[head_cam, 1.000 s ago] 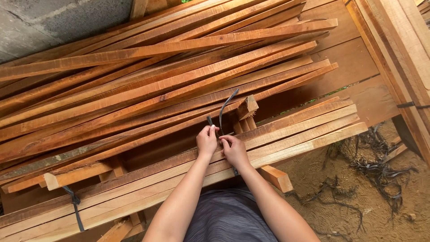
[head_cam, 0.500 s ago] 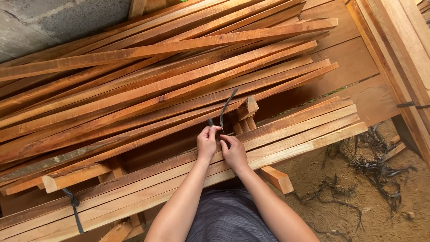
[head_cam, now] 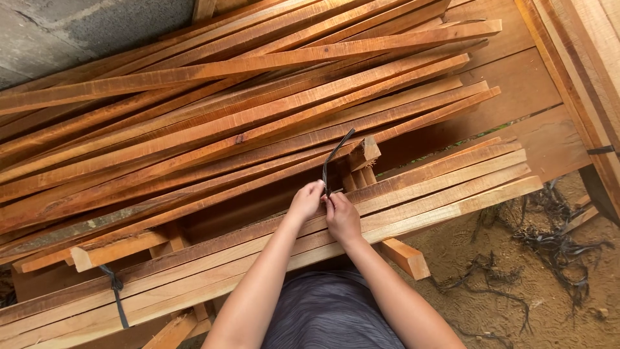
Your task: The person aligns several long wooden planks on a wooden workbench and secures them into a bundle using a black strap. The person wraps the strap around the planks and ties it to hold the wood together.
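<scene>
black strap (head_cam: pixel 332 161), upright, above wooden slats (head_cam: pixel 413 194)

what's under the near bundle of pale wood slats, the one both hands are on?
A short wooden block sticks out beneath the near bundle of pale wood slats, and sandy ground shows past its end. Supports further left are hidden by the slats.

Timber yard, stacked sawn wooden slats (head_cam: pixel 258 123), dirt ground (head_cam: pixel 516 297)

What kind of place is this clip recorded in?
Probably a timber yard or woodworking shed: long sawn wooden slats lie stacked in piles, a bundle is tied with a black strap, and cut strap scraps litter the dirt floor.
</scene>
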